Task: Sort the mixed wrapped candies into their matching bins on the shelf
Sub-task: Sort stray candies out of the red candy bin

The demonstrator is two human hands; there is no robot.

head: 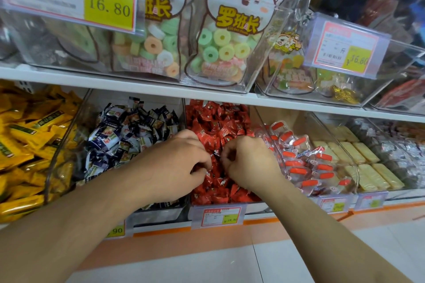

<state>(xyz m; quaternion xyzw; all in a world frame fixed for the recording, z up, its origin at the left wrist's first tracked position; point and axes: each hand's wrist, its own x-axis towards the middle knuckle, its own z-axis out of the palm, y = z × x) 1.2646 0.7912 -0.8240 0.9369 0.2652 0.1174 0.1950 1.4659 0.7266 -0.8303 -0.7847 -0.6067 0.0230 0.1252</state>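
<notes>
Head camera view: two bare hands reach into a clear bin of red wrapped candies on a lower shop shelf.

Both hands work in the red candies [218, 126], which fill the bin [259, 122] under and beyond the fingers. The left hand [181, 163] has its fingers curled down into the pile, thumb tucked toward the fingertips; whether it has hold of a candy cannot be told. The right hand [248, 161] is curled into a loose fist just right of the left fingertips, seeming to pinch something small and dark, too hidden to be sure. Left of the left fingers sits a bin of blue-and-white candies [128, 131], then yellow packets [27, 135]. Right of the right fingers lie clear packets with orange stripes [299, 156]. A price tag [220, 215] hangs below the wrists.
</notes>
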